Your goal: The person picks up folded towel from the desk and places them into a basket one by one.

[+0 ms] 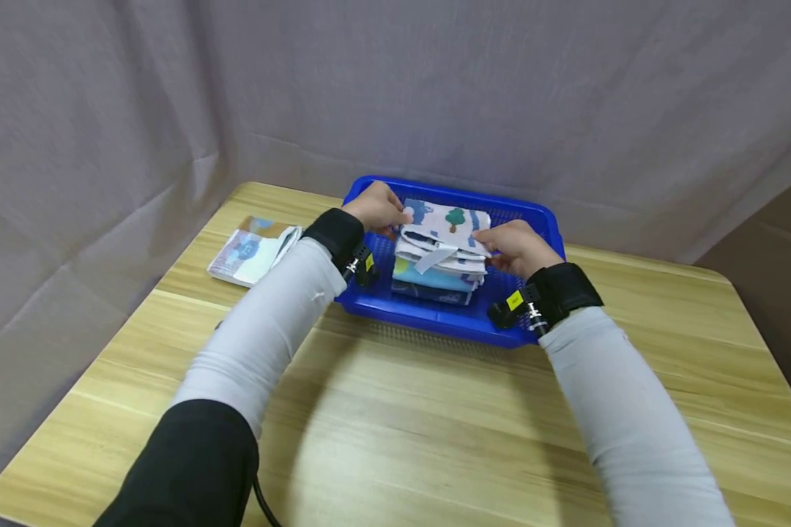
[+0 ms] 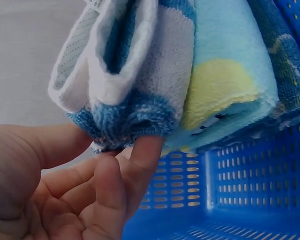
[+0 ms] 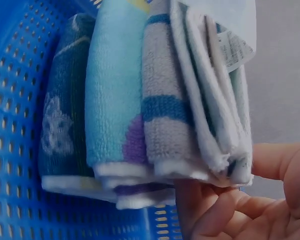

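A folded white towel with a green tree and blue shapes point(image 1: 458, 218) tops a stack of folded towels in a blue plastic basket point(image 1: 428, 325). My left hand point(image 1: 377, 207) pinches its left edge between thumb and fingers. At the right edge, my right hand point(image 1: 519, 247) grips the same towel. A white label point(image 1: 437, 258) hangs from its front folds. Beneath lie a light blue towel point(image 2: 235, 47) with a yellow patch and a dark blue towel point(image 3: 65, 120) at the bottom. Both wrist views show thumbs on the upper face, fingers below.
Left of the basket, another folded towel point(image 1: 247, 252) in white, blue and brown lies on the wooden table point(image 1: 422, 417). A grey cloth point(image 1: 474, 95) hangs behind the table. A black cable point(image 1: 264, 501) runs near the left forearm.
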Tool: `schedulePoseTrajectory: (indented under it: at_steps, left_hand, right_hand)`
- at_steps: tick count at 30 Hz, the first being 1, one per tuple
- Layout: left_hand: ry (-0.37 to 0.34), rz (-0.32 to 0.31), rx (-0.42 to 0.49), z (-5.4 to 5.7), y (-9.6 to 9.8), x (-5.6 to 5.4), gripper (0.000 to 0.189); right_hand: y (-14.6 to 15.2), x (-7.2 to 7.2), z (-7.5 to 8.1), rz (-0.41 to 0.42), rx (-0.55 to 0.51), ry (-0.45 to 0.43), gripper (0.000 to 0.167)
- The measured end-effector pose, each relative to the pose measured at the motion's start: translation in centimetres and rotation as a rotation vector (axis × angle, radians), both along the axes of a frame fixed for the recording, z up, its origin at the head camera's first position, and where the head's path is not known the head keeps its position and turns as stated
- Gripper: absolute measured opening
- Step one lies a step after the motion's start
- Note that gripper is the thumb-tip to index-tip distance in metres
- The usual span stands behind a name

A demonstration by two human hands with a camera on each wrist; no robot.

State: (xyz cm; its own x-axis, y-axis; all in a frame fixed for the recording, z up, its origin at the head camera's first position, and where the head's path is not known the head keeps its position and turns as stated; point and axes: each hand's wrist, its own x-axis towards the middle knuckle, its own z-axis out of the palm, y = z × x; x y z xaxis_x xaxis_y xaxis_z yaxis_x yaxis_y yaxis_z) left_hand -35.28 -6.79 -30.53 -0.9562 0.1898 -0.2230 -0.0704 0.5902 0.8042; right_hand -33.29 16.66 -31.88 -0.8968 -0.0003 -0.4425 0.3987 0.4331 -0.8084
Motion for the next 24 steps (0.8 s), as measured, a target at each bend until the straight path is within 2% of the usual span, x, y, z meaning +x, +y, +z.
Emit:
schedulePoseTrajectory:
  at_steps: [4, 10, 13, 17, 22, 24]
  left_hand:
    - [0.012, 0.013, -0.048, -0.7, 0.2, -0.5, 0.031]
    - [0.023, 0.022, -0.080, -1.4, 0.4, -0.6, 0.022]
    - [0.037, 0.012, -0.085, -1.5, 0.6, -0.5, 0.013]
    - [0.038, 0.004, -0.104, -1.6, 0.8, -0.4, 0.023]
    - [0.022, 0.002, -0.104, -1.4, 0.9, -0.4, 0.013]
    - [0.013, 0.001, -0.090, -1.3, 0.9, -0.3, 0.018]
  right_hand:
    - [0.0, -0.3, -0.3, 0.004, -0.003, -0.021, 0.020]
    - [0.0, -0.5, -0.4, 0.016, 0.029, -0.049, 0.023]
    - [0.2, -0.5, -0.5, 0.017, 0.039, -0.060, 0.023]
    - [0.4, -0.7, -0.6, 0.015, 0.044, -0.075, 0.023]
    - [0.3, -0.9, -0.8, 0.005, 0.082, -0.068, 0.026]
    - [0.4, -0.9, -0.9, 0.001, 0.092, -0.062, 0.028]
